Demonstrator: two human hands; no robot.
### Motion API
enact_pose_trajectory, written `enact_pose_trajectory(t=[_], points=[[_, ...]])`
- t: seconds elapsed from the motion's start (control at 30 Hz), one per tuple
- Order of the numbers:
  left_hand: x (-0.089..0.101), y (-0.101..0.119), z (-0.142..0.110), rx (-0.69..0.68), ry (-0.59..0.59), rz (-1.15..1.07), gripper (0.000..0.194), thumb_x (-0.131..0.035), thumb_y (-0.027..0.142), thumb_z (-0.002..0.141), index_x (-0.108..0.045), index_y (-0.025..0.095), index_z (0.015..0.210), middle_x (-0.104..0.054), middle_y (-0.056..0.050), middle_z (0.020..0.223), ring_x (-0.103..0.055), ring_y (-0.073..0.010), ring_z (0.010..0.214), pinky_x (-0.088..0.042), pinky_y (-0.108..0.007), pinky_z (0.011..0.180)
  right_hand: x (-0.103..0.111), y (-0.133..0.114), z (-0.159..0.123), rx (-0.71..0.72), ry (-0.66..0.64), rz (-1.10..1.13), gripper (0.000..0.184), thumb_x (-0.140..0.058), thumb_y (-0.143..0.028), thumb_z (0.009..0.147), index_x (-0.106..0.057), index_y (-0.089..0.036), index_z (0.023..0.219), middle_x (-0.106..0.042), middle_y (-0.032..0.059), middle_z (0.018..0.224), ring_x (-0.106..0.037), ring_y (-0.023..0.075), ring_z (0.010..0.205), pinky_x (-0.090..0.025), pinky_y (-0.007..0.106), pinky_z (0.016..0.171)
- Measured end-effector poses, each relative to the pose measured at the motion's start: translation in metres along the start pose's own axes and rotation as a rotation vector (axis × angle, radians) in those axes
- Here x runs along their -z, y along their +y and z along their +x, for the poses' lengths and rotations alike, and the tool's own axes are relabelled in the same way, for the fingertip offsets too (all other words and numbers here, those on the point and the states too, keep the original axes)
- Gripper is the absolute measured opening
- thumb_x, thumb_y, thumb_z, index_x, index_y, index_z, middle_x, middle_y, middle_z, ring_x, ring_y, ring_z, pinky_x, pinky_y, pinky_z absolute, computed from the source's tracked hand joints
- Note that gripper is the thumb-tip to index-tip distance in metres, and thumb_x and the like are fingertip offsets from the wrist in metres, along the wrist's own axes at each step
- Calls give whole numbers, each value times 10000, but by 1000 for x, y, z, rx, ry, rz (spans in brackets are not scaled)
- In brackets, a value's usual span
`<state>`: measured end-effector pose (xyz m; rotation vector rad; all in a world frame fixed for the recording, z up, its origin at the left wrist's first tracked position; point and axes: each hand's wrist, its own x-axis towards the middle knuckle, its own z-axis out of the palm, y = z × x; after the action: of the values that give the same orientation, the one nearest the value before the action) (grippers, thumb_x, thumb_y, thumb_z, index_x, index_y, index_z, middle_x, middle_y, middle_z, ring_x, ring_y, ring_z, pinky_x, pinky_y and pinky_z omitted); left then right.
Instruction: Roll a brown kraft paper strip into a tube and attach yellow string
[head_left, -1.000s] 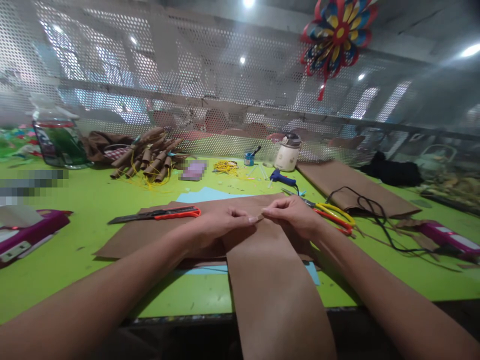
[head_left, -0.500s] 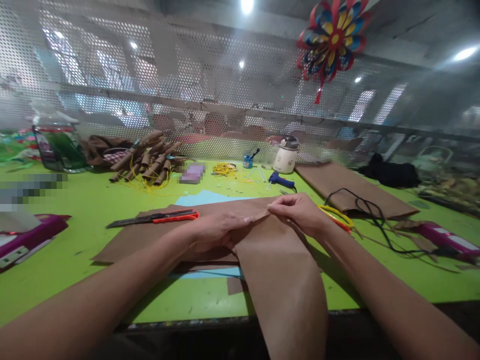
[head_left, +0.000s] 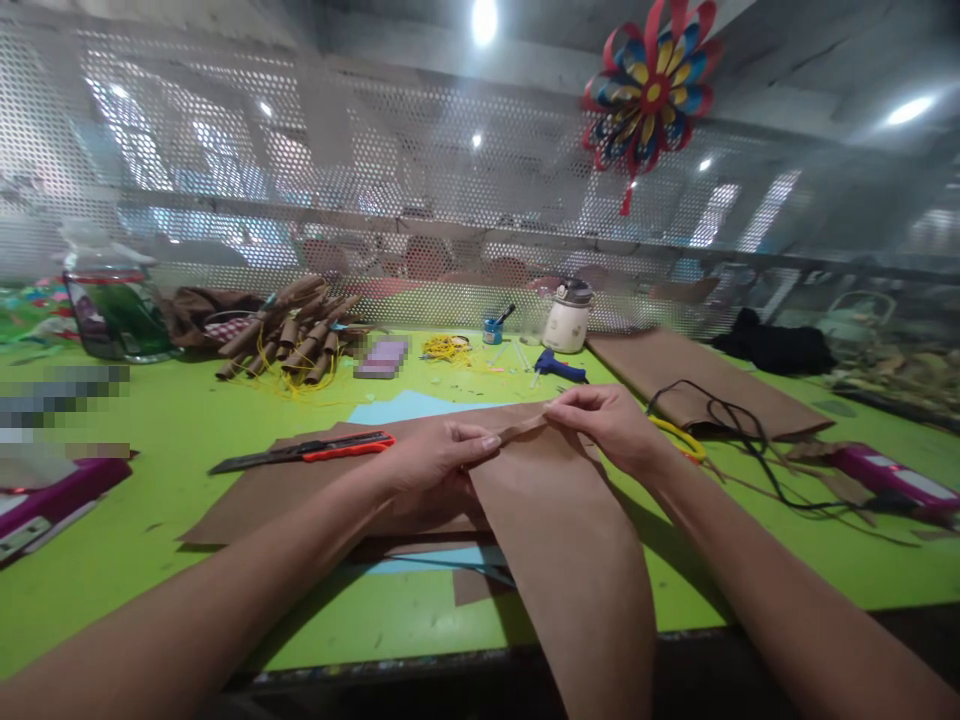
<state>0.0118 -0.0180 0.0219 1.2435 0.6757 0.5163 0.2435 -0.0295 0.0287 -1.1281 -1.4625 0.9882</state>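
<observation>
Brown paper strip (head_left: 574, 540), far edge pinched by left fingers (head_left: 474, 445) and right fingers (head_left: 574, 408), draping below

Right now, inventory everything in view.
Paper strip: one, brown, in both hands
Paper sheets: several, brown, beneath hands
Bottom paper: uncounted, light blue, under sheets
Utility knife: one, black and red, on sheets
Looped handle: one, yellow, by right wrist
Glue gun: one, blue, far centre
Jar: one, blue, far centre
Flask: one, cream, far centre
String: one pile, yellow, far centre
Paper rolls: several, brown, far left
Bottle: one, green-filled, far left
Power strips: two, purple, either side
Folded paper: one, brown, right
Bundle: one, black, right
Flower ornament: one, multicoloured, upper right
Mesh panel: one, grey, background
Table: one, green, below
Left hand, right hand: one each, pinching strip
</observation>
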Motion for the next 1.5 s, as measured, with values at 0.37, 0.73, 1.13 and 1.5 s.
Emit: enact_pose_trajectory(t=[0.37,0.73,1.13,1.5], points=[[-8,7,-11,-16,-6,237,305,-542,456,817,-652,172,840,-629,-31,705,-552,-153,636,-431,-275,632,1,-2,-1,23,-13,-103,230,-742,-356,647,-691,-132,661,-587,2,617,-468,98,588,-375,261,592],[-13,3,-12,-50,-52,160,296,-491,451,859,-610,185,913,-590,-4,697,-505,-96,543,-407,-230,543,6,-2,1,21,-34,-151,251,-731,-386,642,-677,-141,648,-595,5,614,-475,101,576,-378,256,572],[-2,-1,-10,-37,-15,106,236,-582,405,819,-575,170,813,-596,8,582,-528,-91,473,-409,-226,513,10,0,2,68,-39,-197,303,-728,-443,644,-690,-143,659,-590,18,590,-480,109,560,-383,250,528],[-1,8,-10,-73,1,173,236,-573,354,828,-529,154,711,-600,4,535,-564,-112,442,-403,-221,452,8,2,2,69,-76,-194,315,-703,-454,675,-671,-140,662,-574,12,555,-480,104,519,-365,242,484]])
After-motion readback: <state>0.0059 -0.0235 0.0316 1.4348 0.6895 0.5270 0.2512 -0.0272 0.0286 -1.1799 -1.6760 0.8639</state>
